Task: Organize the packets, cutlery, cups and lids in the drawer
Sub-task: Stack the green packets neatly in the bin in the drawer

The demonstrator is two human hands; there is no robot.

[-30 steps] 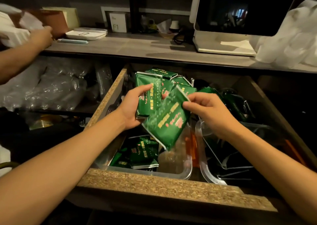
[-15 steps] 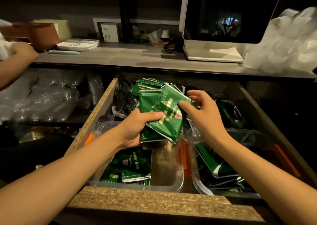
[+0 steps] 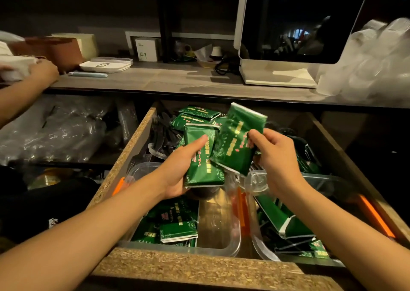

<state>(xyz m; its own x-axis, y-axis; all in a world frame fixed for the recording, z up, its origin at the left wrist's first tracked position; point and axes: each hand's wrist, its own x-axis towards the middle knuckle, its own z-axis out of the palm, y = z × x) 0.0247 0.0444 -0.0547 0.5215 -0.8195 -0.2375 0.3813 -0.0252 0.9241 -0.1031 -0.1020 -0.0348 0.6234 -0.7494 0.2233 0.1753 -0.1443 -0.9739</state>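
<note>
We count two green packets [image 3: 221,153] in hand, two clear tubs [image 3: 221,230], one open drawer [image 3: 199,266].

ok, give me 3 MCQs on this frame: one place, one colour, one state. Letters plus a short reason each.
1. Where is the clear tub holding packets?
A. On the counter
B. In the drawer, near its front edge
C. On the floor

2. What colour are the two held packets?
A. Green
B. Red
C. White

3. What is the left hand doing?
A. Hanging idle
B. Pushing the drawer shut
C. Gripping a packet

Answers:
1. B: the tub sits just behind the drawer's chipboard front.
2. A: the left packet and the right packet are both green with gold print.
3. C: its thumb lies across the left packet's face while the right hand pinches the other.
</note>
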